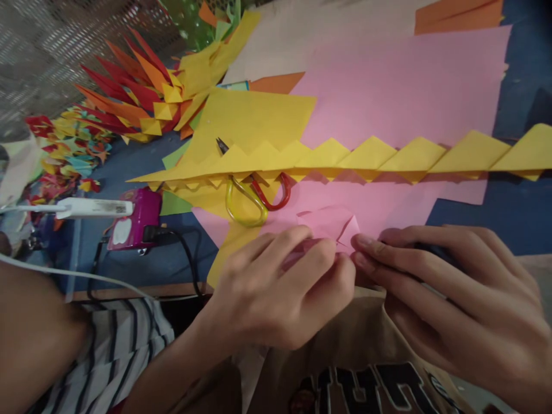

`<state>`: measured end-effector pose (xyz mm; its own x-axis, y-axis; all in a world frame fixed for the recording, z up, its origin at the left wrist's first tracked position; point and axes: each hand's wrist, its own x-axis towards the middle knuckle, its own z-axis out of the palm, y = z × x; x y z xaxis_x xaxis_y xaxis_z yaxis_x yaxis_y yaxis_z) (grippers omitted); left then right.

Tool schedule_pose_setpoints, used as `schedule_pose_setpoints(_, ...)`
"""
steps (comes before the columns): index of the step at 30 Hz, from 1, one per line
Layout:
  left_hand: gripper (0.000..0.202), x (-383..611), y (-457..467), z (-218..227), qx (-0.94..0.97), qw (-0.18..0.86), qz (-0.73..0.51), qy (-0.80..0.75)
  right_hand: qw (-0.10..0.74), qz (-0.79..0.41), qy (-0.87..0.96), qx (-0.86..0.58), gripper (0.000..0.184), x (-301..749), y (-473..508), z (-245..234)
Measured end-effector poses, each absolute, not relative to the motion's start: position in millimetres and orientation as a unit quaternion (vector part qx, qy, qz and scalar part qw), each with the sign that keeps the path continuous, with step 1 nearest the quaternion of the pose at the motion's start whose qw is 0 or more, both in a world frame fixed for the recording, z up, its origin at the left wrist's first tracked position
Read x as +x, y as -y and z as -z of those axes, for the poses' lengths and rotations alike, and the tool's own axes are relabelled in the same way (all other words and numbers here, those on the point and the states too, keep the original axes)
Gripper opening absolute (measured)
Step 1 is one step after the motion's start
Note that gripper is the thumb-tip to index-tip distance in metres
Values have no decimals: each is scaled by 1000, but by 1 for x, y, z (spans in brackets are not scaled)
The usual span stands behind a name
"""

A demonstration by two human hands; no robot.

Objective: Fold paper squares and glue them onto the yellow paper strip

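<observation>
My left hand (pixel 280 287) and my right hand (pixel 452 293) meet over a small folded pink paper piece (pixel 330 225) at the near edge of the work surface. Fingers of both hands are curled and pinch the pink piece between them. It lies on a large pink sheet (pixel 401 92). Just beyond it a long yellow chain of folded triangles (pixel 366 158) stretches from left to right. Scissors with a yellow and a red handle loop (pixel 254 198) lie partly under that chain.
A spiky red, orange and yellow paper model (pixel 142 92) stands at the back left, with several small coloured pieces (pixel 73 149) beside it. A magenta device (pixel 135 224) with a black cable and a white stick-shaped tool (pixel 81 208) sit left. Another person's arm (pixel 34 339) is at lower left.
</observation>
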<state>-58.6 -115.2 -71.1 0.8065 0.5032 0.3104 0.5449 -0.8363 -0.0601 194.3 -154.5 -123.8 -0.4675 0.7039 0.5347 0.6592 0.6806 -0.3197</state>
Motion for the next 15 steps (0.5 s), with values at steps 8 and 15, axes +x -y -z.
schedule_pose_setpoints(8, 18, -63, 120, 76, -949, 95, 151, 260, 336, -34, 853, -399, 24, 193, 153, 124)
schedule_pose_setpoints(15, 6, -55, 108, 70, -918, -82, 142, 361, 345, -37, 844, -409, 26, 193, 157, 126)
